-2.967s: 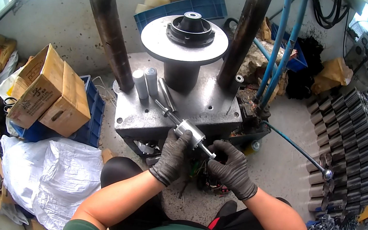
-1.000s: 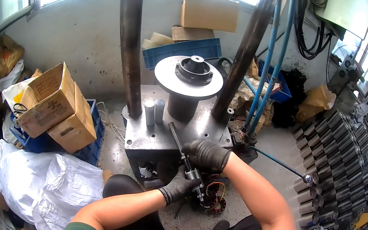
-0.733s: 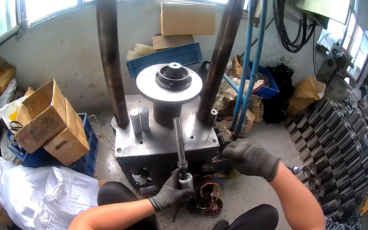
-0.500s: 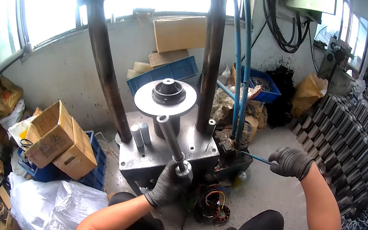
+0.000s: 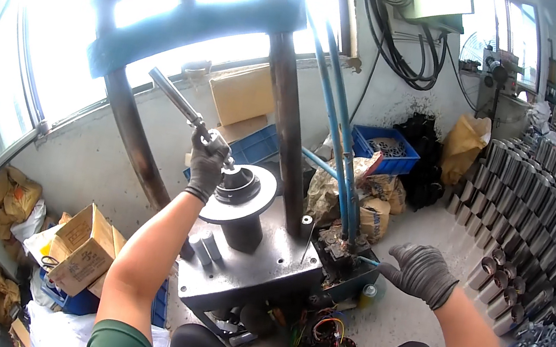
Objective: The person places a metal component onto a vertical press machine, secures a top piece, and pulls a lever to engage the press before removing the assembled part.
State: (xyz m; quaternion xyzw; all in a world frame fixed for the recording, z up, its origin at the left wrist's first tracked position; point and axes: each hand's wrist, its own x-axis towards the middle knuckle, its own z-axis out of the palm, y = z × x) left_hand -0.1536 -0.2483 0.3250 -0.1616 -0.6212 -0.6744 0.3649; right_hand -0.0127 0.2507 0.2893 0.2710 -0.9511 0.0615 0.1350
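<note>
1. Right hand (image 5: 418, 274): gloved, fingers curled and together, thumb beside the visible end of the blue lever (image 5: 368, 261). Whether they are clamped on it cannot be told.

2. Left hand (image 5: 205, 167): gloved, fingers clamped around the metal shaft assembly (image 5: 182, 105) by its silver body, the long end slanting up and to the left.

3. Position: the assembly is raised near the black flanged part (image 5: 234, 186) on the round plate (image 5: 252, 212); contact between them cannot be judged.

4. Handling (judgement): the assembly is probably dense, rigid and hard to break, though its smooth surface may slip. The thick silver body offers the safest hold; the long end may tip the wrist.

5. Writing: the open carton (image 5: 82, 254) bears dark printed characters, too small to read reliably. No lettering is legible on the tan box (image 5: 241, 96) by the wall.
</note>
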